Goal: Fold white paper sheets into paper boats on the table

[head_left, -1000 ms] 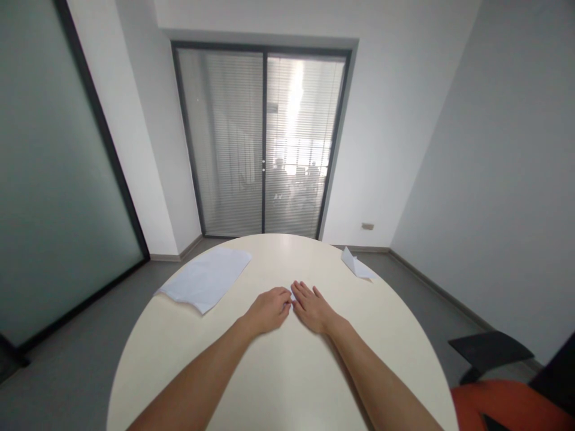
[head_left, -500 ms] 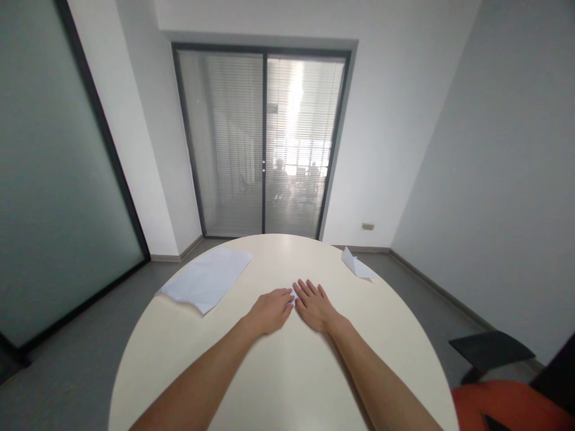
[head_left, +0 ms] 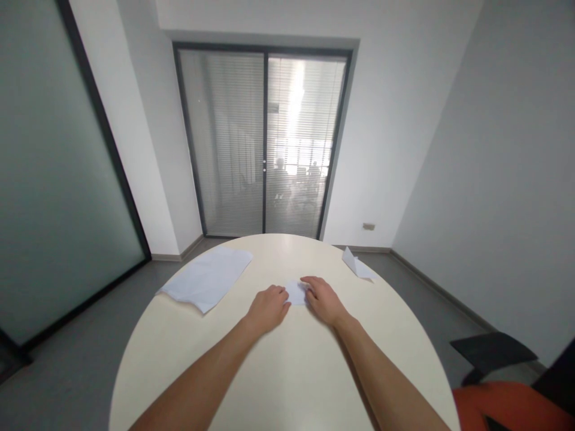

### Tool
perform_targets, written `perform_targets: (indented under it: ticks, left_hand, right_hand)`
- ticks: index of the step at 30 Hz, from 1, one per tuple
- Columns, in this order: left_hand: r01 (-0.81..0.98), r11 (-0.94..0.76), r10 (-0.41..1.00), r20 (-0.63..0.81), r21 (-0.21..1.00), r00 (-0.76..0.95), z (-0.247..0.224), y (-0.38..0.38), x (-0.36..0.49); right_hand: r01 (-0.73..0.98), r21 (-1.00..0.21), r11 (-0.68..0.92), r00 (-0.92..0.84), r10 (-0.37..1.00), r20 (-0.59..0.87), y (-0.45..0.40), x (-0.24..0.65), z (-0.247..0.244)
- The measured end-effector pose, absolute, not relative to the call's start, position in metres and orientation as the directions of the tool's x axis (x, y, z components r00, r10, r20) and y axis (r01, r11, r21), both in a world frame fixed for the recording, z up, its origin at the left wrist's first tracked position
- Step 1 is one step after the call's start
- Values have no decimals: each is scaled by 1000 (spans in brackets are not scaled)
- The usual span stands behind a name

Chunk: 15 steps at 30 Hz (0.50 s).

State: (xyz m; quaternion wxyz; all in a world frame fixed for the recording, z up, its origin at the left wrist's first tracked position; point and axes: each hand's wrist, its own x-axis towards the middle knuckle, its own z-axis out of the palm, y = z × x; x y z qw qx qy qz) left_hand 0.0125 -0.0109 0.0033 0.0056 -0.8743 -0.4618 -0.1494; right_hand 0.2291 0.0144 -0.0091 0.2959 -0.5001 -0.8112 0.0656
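A small piece of white paper [head_left: 295, 293] lies on the round cream table [head_left: 287, 371] between my hands. My left hand [head_left: 269, 308] rests at its left edge, fingers curled together and touching it. At the paper's right edge is my right hand [head_left: 324, 300], its index finger stretched over the top corner and its thumb lower down, with a gap between them. A large white sheet [head_left: 209, 275] lies flat at the table's left side. On the far right of the tabletop stands a folded white paper [head_left: 357, 266].
A chair with a black armrest [head_left: 494, 353] and an orange seat [head_left: 512, 404] stands at the right of the table. Beyond the far edge are a glass door with blinds [head_left: 220, 149] and grey floor.
My right hand has slid right and drawn in its spread fingers, so the small paper between the hands now shows. My left hand has shifted slightly, its fingers more curled.
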Motion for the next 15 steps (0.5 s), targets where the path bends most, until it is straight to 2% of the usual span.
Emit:
perform_targets:
  ticks: [4,9,15]
  left_hand:
    - [869,-484,853,279,108,441,1,-6,9]
    - [884,-457,861,296,96,413,-2,-4,9]
    - [874,-477,846,316,90,429,0,-5,8]
  right_hand:
    - [834,-376,405,-232,874,427,13,240,-2]
    - [859,-300,416,-320,892,321,12,244,-2]
    - [880,-224,419,-348,889,297,7,239,3]
